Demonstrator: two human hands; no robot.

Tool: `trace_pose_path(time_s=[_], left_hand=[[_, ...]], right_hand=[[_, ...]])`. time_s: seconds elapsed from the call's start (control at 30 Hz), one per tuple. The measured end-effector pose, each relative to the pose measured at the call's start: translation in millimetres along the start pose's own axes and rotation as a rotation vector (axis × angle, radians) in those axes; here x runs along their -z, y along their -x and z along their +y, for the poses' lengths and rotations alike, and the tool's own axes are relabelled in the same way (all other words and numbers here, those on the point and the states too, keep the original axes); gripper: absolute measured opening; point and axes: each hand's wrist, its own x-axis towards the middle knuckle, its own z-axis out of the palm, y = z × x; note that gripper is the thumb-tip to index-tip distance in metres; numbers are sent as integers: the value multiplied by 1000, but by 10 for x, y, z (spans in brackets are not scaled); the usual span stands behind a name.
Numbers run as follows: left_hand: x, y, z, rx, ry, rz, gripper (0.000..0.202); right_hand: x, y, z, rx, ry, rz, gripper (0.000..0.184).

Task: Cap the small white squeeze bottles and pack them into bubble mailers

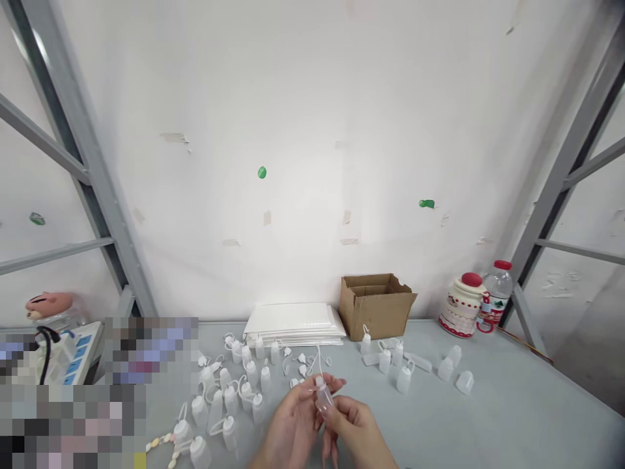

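Note:
A small translucent plastic squeeze bottle is tilted between my two hands near the front of the table. My right hand grips its body with thumb and fingers. My left hand is closed around the neck end, its fingers passing behind the bottle. A thin white strap rises above the bottle's top. Left of my hands stand several similar bottles with looped straps. Several loose white caps lie just beyond my left hand. More strapped bottles stand to the right.
A stack of white sheets or flat packs lies by the wall, beside an open cardboard box. Clear plastic caps or cups, a decorated jar and a red-capped bottle stand right. A bead string and power strip are left.

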Motion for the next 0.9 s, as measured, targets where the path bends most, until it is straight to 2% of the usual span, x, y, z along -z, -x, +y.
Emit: trace_pose_path(time_s=[0.13,0.23,0.5,0.73,0.9], left_hand=[[-62,22,30,61,69,83,29],[-90,34,46,99,98,105,29],[-26,15,65,140,271,-72,32],[58,-28,30,151,279,-174,31],[51,-19,56,138,258,-223,31]], right_hand=[[19,-19,20,32,-157,-107,48],[10,0,-14,19,-241,-151,45],[-5,52,-143,-29,-387,-206,40],[25,46,-117,-68,-421,-251,39],[14,62,-162,-53,-404,-260,41]])
